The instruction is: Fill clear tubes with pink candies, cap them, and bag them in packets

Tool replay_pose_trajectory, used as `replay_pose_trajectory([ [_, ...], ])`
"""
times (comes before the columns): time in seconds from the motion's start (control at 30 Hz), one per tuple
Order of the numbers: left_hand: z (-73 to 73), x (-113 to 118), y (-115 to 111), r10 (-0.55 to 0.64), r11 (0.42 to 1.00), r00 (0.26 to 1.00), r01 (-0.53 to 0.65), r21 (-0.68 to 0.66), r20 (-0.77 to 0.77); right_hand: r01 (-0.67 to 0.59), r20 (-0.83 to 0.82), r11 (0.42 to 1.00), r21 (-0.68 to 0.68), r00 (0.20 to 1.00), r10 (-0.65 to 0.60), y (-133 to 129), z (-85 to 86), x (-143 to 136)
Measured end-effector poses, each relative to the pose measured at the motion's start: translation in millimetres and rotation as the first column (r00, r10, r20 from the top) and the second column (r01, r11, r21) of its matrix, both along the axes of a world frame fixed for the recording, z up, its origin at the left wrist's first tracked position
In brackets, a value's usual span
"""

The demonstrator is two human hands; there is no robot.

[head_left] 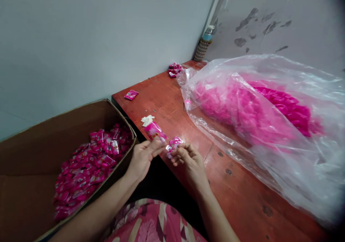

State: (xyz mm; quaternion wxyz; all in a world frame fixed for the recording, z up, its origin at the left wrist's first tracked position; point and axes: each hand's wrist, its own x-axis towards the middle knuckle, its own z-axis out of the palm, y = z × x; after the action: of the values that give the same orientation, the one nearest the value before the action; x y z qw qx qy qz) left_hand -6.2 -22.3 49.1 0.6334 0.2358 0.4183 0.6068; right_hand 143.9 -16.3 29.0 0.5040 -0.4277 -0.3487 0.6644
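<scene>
Between the thumb and fingers of my left hand is a pink printed wrapper, held up at the near edge of the red table and a little blurred. My right hand is just to its right, with thumb and fingers pinched; whatever they grip is too small to make out. Right behind those fingertips lie a few shiny pink packets on the tabletop. Some crumpled white scraps sit beyond the wrapper.
A cardboard box at the left holds a heap of pink packets. On the red table lies a large clear plastic bag of bright pink pieces. A single packet, a small stack and a bottle are farther back.
</scene>
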Motion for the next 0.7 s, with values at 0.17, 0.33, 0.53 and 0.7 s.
replay_pose_trajectory([
  [0.17,-8.7,-18,6,0.140,0.985,0.912,-0.088,0.151,-0.384,0.063,0.143,0.998,0.016,0.988,-0.064,4,-0.7,22],
  [0.33,-33.3,16,17,-0.008,0.913,0.614,0.326,0.245,-0.789,0.043,0.202,0.999,-0.027,0.979,-0.036,-1,-3.0,28],
  [0.53,-48.0,27,23,-0.041,0.935,0.663,0.290,0.206,-0.747,0.062,0.325,0.998,-0.007,0.944,-0.057,-5,-7.8,33],
  [0.7,-39.4,26,20,-0.004,0.951,0.729,0.215,0.224,-0.685,0.097,0.340,0.993,0.068,0.933,-0.115,9,-16.7,30],
])
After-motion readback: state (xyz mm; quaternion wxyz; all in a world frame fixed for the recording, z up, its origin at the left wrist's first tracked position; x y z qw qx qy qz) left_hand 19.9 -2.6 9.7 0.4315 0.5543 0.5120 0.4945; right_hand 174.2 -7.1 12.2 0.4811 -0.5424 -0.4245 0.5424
